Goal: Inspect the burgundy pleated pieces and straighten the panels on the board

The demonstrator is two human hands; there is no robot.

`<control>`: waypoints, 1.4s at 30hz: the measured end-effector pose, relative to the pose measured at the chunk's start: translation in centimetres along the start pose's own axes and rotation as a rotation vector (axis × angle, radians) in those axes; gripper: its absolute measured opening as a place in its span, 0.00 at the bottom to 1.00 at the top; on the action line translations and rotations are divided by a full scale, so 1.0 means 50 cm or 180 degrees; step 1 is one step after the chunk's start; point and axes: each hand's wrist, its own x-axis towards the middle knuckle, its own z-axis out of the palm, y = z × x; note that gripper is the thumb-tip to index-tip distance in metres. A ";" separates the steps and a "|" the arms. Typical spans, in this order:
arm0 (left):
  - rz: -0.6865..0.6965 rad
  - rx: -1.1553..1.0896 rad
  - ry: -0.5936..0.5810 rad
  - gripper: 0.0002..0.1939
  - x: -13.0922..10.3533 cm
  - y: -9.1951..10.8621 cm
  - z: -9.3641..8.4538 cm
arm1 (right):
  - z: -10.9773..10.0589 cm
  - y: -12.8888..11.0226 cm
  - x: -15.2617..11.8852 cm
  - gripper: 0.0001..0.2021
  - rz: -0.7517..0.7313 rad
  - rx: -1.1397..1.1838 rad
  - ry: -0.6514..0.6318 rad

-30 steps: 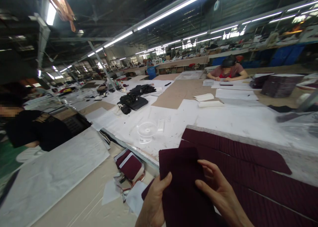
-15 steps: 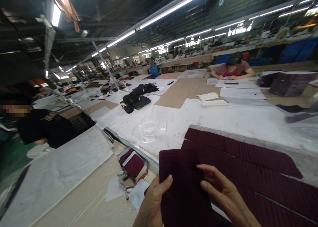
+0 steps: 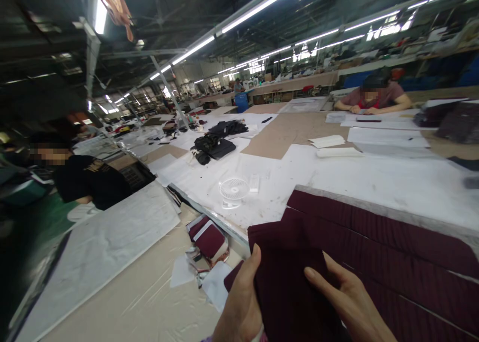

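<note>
Maroon cloth piece (image 3: pixel 288 277) is held up at the near table edge, pinched by both hands: the left hand (image 3: pixel 243 307) has its thumb pressed on the cloth's left edge, and the right hand (image 3: pixel 348 302) grips it with fingers laid on its right side. More maroon strips (image 3: pixel 374 242) lie flat just beyond, on the white table (image 3: pixel 337 182), with a small fan (image 3: pixel 233 190) farther off.
</note>
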 end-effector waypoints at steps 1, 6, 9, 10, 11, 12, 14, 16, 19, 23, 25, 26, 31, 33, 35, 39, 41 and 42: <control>-0.0051 -0.0070 -0.0004 0.19 0.002 0.001 -0.001 | 0.000 -0.001 -0.001 0.22 -0.0025 -0.0076 0.0022; -0.0150 -0.0185 0.0138 0.18 0.010 0.005 -0.004 | 0.001 -0.006 -0.004 0.21 -0.0117 -0.0267 -0.0034; -0.0064 -0.0198 0.0321 0.13 0.010 0.003 -0.006 | -0.001 -0.006 -0.005 0.21 -0.0054 -0.0243 -0.0167; -0.0058 -0.0212 0.0343 0.12 0.010 0.002 -0.007 | -0.002 -0.006 -0.006 0.20 -0.0007 -0.0174 -0.0203; -0.0077 -0.0235 0.0347 0.11 0.009 0.002 -0.008 | -0.003 -0.006 -0.006 0.20 0.0059 -0.0082 -0.0249; -0.0105 -0.0267 0.0332 0.11 0.009 0.002 -0.009 | -0.004 -0.005 -0.006 0.19 0.0125 0.0017 -0.0294; -0.0143 -0.0347 0.0295 0.13 0.010 0.002 -0.011 | -0.006 -0.005 -0.006 0.19 0.0241 0.0124 -0.0331; -0.0152 -0.0397 0.0279 0.14 0.013 0.003 -0.014 | -0.007 -0.005 -0.004 0.19 0.0305 0.0104 -0.0313; -0.0154 -0.0391 0.0192 0.15 0.016 0.006 -0.016 | -0.008 -0.007 -0.001 0.19 0.0386 0.0111 -0.0407; -0.0171 -0.0405 0.0157 0.15 0.016 0.017 -0.015 | -0.024 -0.010 0.000 0.17 0.0379 0.0177 -0.0681; -0.0168 -0.0479 0.0218 0.15 0.017 0.028 -0.014 | -0.037 -0.011 -0.001 0.16 0.0393 0.0134 -0.0671; -0.0151 -0.0507 0.0268 0.16 0.018 0.033 -0.014 | -0.043 -0.011 -0.002 0.16 0.0416 0.0155 -0.0606; 0.0028 -0.0395 0.0386 0.17 0.021 0.043 -0.013 | -0.046 -0.015 -0.001 0.19 0.0430 0.0274 -0.0426; -0.0047 -0.0360 0.0141 0.16 0.022 0.035 -0.011 | -0.035 -0.016 0.006 0.21 0.0289 0.0092 -0.0425; -0.0091 -0.0372 -0.0083 0.15 0.024 0.024 -0.008 | -0.026 -0.015 0.013 0.21 0.0132 0.0064 -0.0453; -0.0052 -0.0377 -0.0133 0.15 0.027 0.011 -0.006 | -0.023 -0.013 0.017 0.20 0.0279 0.0343 -0.0812; -0.0101 -0.0386 -0.0157 0.15 0.027 0.013 -0.007 | -0.029 -0.014 0.016 0.21 0.0321 0.0162 -0.0716; -0.0107 -0.0409 -0.0170 0.15 0.027 0.016 -0.008 | -0.032 -0.016 0.017 0.20 0.0160 -0.0131 -0.0465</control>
